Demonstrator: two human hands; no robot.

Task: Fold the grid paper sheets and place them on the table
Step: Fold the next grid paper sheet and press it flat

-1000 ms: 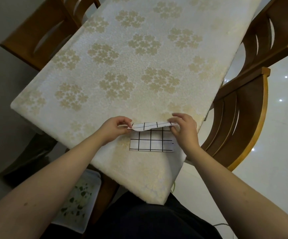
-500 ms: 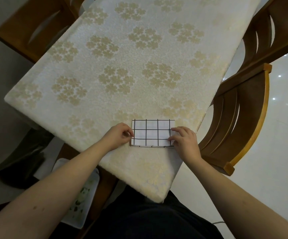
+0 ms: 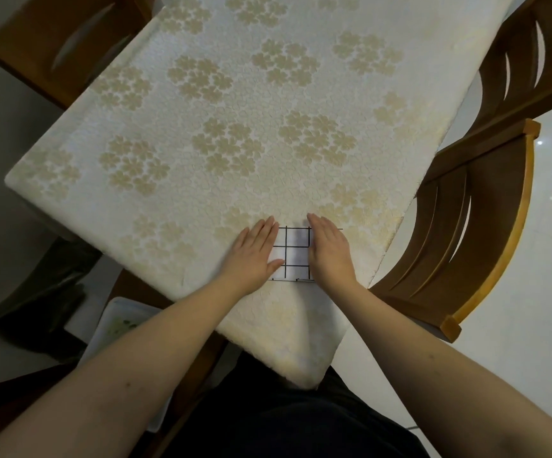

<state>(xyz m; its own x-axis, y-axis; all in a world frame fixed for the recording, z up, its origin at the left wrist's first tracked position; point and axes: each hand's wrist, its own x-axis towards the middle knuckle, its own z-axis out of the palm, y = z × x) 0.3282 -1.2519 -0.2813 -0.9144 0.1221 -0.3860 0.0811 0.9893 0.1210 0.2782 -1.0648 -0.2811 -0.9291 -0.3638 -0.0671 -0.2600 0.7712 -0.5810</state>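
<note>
Both hands lie flat, fingers straight and together, pressing on the folded grid paper (image 3: 292, 252): the left hand (image 3: 254, 251) covers its left part with the thumb spread across the white surface, and the right hand (image 3: 329, 251) covers its right part. Neither hand is clenched or grasping; the palms simply bear down. The paper sits near the worktop's (image 3: 201, 133) near corner, close to the right-hand edge.

No brand, label or readable writing shows anywhere; the paper carries only a black grid of lines on white.

Only the middle strip of the paper is visible between the hands, so its full outline is hidden. A soft grey shadow blurs the squares beside the right hand. Along the paper's near edge a thin dark line shows, with small ticks, where layers appear to meet, though the layers cannot be counted.

A cream tablecloth covers the worktop, textured with a fine crackle pattern and clusters of pale gold flowers, and it drapes over the near corner. Wooden chairs with curved slatted backs stand to the right (image 3: 486, 233) and the far left (image 3: 53, 44), both cut off by the frame. A white tray-like thing (image 3: 116, 325) below the worktop is half hidden by the left forearm.
</note>
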